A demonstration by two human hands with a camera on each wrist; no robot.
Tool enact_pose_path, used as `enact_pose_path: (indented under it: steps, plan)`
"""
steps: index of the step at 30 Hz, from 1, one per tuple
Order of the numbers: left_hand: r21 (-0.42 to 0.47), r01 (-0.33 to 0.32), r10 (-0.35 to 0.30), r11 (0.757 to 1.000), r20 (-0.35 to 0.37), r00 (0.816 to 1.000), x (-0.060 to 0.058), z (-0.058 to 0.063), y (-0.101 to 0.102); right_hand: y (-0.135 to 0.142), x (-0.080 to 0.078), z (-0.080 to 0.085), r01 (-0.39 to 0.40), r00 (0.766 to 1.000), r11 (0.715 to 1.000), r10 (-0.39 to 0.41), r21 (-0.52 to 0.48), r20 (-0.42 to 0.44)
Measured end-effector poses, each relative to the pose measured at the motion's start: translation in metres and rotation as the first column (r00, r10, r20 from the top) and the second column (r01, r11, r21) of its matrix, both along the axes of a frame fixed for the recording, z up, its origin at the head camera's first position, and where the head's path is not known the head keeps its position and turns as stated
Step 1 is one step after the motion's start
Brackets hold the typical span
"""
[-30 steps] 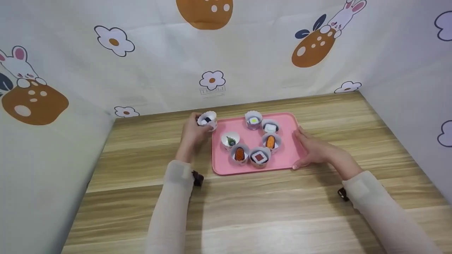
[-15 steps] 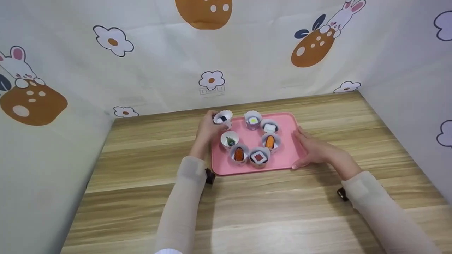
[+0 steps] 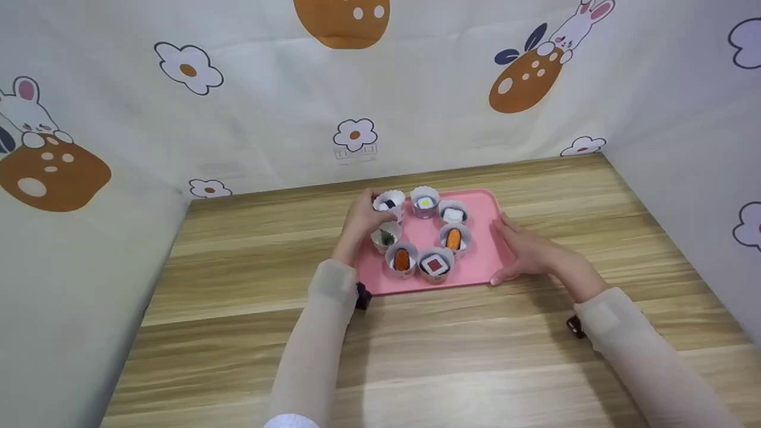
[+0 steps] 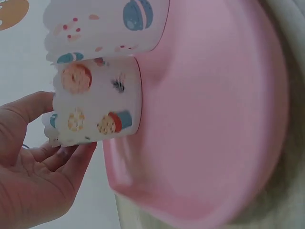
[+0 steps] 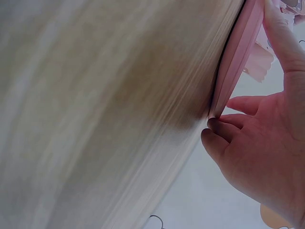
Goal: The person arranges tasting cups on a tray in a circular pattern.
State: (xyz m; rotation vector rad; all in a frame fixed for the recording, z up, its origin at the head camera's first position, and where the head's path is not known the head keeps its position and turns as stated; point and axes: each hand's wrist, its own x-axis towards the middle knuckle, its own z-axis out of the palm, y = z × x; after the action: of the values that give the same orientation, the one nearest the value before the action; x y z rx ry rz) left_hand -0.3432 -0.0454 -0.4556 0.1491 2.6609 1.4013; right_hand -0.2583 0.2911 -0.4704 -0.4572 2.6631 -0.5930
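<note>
My left hand [image 3: 361, 223] grips a white paper cup [image 3: 397, 210] at the pink tray's back left corner. White and black toy sushi shows inside this cup. The left wrist view has the thumb and fingers around the scalloped rim of the printed cup [image 4: 97, 102], its base close over the pink tray [image 4: 205, 105]. A cup with a green leaf [image 3: 386, 238] stands just in front of it. My right hand [image 3: 529, 252] rests along the tray's right edge, fingers and thumb spread. From the right wrist, the fingertips [image 5: 224, 119] touch the outer rim.
Other cups with toy sushi form a ring on the tray, including orange [image 3: 453, 239], red-centred [image 3: 435, 265] and yellow-green-centred [image 3: 425, 203] pieces. The tray lies on a wooden table [image 3: 464, 351]. A patterned curtain [image 3: 267, 119] stands behind the table's back edge.
My left hand has carried the cup rightward from beside the tray to its back left corner, beside the leaf cup. My right hand has stayed at the tray's right edge.
</note>
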Motion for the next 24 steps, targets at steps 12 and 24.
enact_pose_path:
  steps: [12,24]
  plan:
    - [0.030,0.096,-0.099,0.995,0.113,0.989,0.0011,-0.0014,0.0006,0.0015,-0.0032,0.0011,-0.010,1.000,1.000,0.010,0.005,0.010]
    - [0.064,0.174,-0.181,0.983,0.113,0.977,0.0041,-0.0015,-0.0055,0.0072,-0.0041,-0.0001,-0.011,1.000,0.998,0.012,-0.055,0.015]
